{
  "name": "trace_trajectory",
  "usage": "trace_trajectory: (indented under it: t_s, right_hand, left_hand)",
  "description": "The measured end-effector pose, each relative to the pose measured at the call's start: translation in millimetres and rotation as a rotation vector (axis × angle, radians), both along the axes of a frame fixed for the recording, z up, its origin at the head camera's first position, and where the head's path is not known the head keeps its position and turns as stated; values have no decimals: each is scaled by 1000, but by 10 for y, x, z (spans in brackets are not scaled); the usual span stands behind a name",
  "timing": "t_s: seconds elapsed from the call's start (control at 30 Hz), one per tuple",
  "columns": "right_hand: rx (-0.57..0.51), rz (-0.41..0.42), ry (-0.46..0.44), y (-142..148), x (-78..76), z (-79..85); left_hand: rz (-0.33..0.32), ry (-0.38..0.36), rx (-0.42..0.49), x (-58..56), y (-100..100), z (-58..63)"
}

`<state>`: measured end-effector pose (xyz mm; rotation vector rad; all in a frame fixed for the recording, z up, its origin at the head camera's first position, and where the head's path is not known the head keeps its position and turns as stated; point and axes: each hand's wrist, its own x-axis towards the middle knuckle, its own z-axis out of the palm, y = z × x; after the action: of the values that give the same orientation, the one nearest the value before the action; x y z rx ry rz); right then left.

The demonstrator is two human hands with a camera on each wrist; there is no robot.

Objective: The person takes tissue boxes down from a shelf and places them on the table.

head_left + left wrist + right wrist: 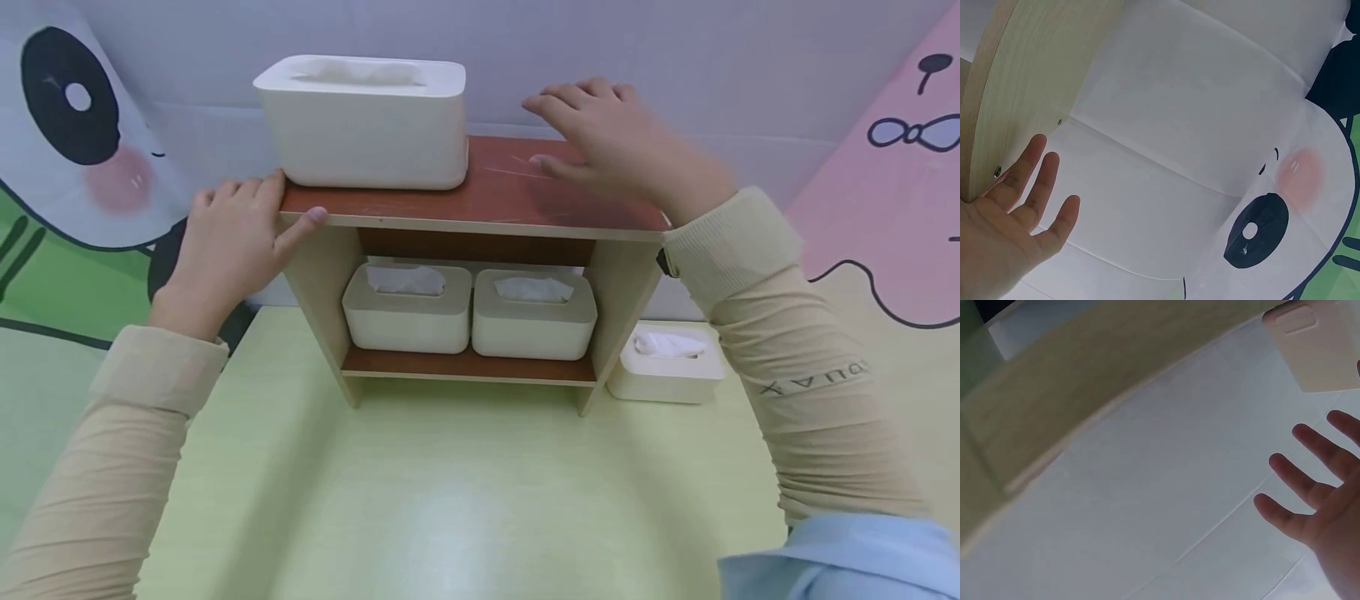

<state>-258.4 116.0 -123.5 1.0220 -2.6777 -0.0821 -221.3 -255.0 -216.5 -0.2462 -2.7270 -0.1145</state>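
Note:
A small two-tier shelf with a reddish-brown top board point(555, 179) stands on the table. My left hand point(232, 237) rests at the board's left end, thumb lying over the front edge. In the left wrist view, that hand's loosely extended fingers point(1054, 228) are by the pale side panel point(1041, 69). A large white tissue box point(367, 137) sits on the left part of the top board, close to my left fingertips. Above the board's right part hovers my right hand point(615, 142), fingers spread and holding nothing. The right wrist view shows it apart from the box point(1329, 350).
Two tissue boxes with beige lids, one on the left point(408, 312) and one on the right point(534, 317), stand side by side on the lower shelf. Another white tissue box point(667, 367) is on the pale table point(450, 492), right of the shelf. Behind hangs a cartoon-printed wall covering point(675, 50).

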Motion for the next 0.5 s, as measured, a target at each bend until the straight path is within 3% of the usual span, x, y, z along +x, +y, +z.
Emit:
trace_trajectory:
  t_s: [0.5]
  right_hand:
    - [-31,-12,-78,-486,-187,260]
  left_hand:
    - [3,-11,10,41,10,19]
